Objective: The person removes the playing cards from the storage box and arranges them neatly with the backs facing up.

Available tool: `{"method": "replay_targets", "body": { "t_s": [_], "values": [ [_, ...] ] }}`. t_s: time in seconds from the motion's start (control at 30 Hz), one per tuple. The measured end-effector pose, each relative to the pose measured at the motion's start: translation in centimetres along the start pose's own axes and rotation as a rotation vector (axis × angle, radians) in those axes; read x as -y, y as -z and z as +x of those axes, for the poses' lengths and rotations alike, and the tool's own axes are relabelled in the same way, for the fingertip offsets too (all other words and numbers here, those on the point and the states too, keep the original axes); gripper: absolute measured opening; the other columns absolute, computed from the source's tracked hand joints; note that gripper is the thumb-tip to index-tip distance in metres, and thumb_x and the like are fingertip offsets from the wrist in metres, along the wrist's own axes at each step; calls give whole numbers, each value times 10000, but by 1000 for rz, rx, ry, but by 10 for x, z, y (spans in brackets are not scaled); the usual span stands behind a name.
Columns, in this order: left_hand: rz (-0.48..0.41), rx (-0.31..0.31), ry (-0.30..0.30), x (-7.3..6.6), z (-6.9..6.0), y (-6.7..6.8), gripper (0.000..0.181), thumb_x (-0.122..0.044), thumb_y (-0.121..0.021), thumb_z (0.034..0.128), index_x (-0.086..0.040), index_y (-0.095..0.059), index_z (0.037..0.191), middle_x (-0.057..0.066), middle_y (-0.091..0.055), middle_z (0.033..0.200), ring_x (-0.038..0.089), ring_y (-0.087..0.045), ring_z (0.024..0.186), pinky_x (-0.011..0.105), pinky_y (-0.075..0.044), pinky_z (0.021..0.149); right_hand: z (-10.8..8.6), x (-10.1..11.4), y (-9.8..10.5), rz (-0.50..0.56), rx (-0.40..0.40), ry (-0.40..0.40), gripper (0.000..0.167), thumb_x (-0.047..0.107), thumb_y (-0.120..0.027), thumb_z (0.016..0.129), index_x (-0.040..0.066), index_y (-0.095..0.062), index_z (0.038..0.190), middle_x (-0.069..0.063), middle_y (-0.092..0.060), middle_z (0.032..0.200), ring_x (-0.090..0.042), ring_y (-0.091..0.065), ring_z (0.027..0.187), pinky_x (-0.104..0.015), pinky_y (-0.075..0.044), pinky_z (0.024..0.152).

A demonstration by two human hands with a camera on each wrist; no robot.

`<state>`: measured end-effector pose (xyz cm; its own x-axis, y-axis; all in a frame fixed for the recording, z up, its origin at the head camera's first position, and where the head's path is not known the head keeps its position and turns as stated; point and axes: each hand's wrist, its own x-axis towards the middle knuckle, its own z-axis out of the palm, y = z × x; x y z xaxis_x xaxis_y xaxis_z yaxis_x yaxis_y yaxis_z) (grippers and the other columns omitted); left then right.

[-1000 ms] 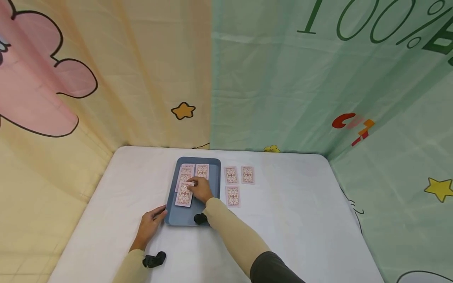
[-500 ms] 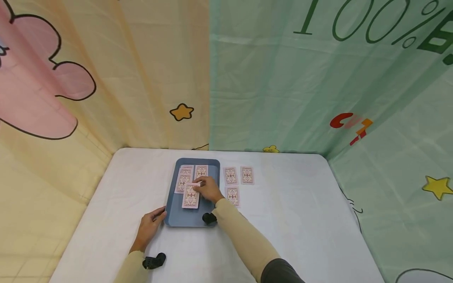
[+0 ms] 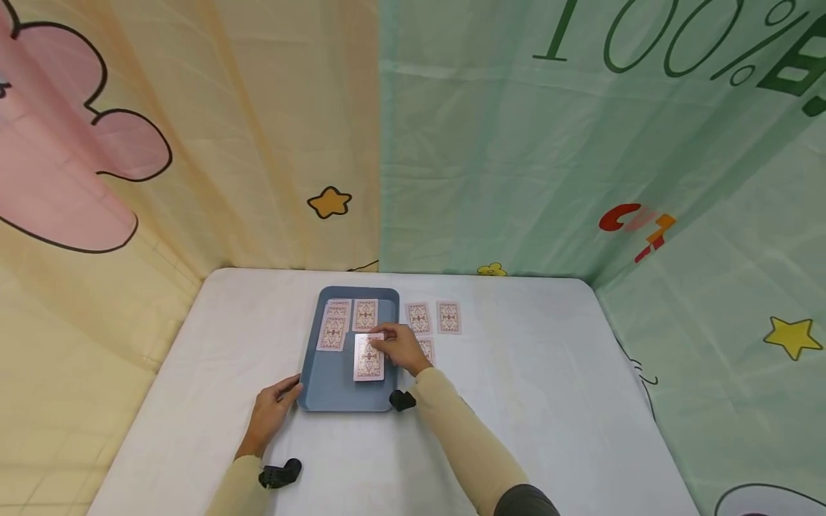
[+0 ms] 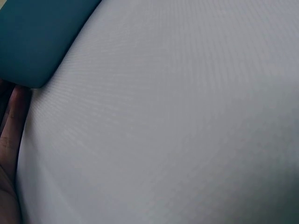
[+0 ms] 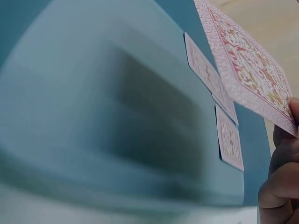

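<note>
In the head view my right hand (image 3: 401,345) pinches a playing card (image 3: 368,358), patterned back up, above the blue tray (image 3: 335,396). The right wrist view shows that card (image 5: 252,60) tilted and raised off the tray, its edge between thumb and fingers. More face-down cards lie in the tray: overlapping ones (image 3: 332,335) at the left and one card (image 3: 365,314) beside them. At the tray's left side my left hand (image 3: 269,414) touches the edge with extended fingers. A finger (image 4: 16,114) meets the tray's underside corner in the left wrist view.
Right of the tray, face-down cards (image 3: 449,317) lie on the white table (image 3: 548,373); one is partly behind my right hand. Printed curtains (image 3: 484,158) stand along the table's back and sides. A black camera (image 3: 402,400) sits at my right wrist.
My right hand has carried the pinched card rightward, from over the left cards to the tray's right half. The left hand stays at the tray's edge.
</note>
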<state>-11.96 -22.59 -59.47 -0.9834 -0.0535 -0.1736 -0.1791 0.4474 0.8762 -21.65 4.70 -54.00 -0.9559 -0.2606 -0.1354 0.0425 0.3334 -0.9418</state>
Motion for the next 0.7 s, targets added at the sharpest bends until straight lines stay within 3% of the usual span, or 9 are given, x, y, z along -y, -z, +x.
{"method": "replay_targets", "body": {
  "t_s": [0.3, 0.7],
  "values": [
    [3, -6, -3, 1, 0, -1, 438, -209, -555, 990, 77, -535, 1321, 251, -520, 1355, 378, -392, 1344, 506, -354, 1068, -4, -20, 31, -11, 8, 37, 221, 120, -678, 904, 84, -711, 1119, -12, -648, 788, -97, -435, 524, -224, -402, 475],
    [-3, 1, 4, 0, -1, 0, 456, -234, -560, 989, 71, -534, 1326, 246, -517, 1361, 374, -388, 1347, 500, -350, 1073, -16, -38, 68, 2, -50, -5, 242, 104, -673, 906, 48, -690, 1140, -27, -594, 740, -133, -442, 565, -233, -392, 496]
  ]
}}
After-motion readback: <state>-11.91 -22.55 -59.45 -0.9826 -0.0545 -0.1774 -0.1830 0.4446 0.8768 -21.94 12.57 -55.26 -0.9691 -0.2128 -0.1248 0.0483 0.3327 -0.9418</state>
